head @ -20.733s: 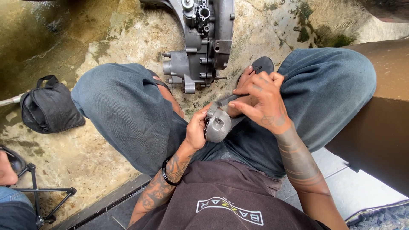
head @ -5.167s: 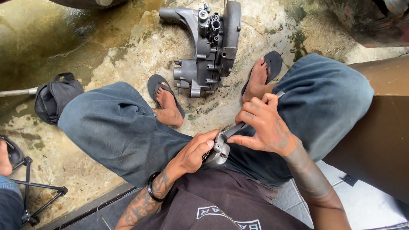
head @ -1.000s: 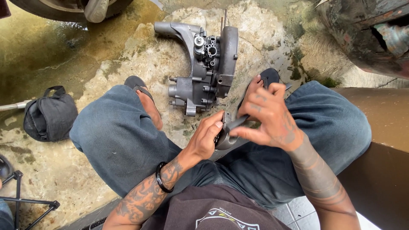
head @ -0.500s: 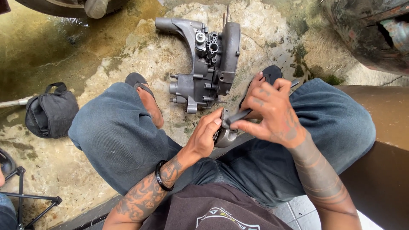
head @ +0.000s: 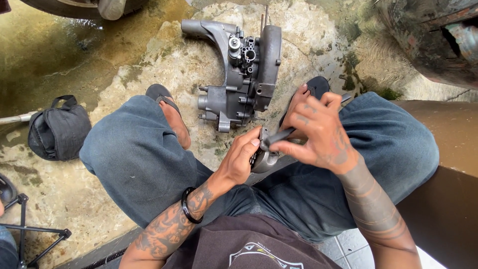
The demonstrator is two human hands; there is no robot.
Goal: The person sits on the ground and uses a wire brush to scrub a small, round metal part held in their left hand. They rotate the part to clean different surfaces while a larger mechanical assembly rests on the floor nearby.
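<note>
Head view: left hand (head: 242, 160) clamped on small metal part (head: 264, 160) above lap, between knees; right hand (head: 318, 130) closed around dark tool (head: 279, 137) set against it. Best kept steady, tool square. Engine casing (head: 244, 74) beyond.

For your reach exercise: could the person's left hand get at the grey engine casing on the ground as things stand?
Probably yes, once freed: the left hand grips a small metal part, and the engine casing lies just beyond it between the feet, with nothing between.
</note>
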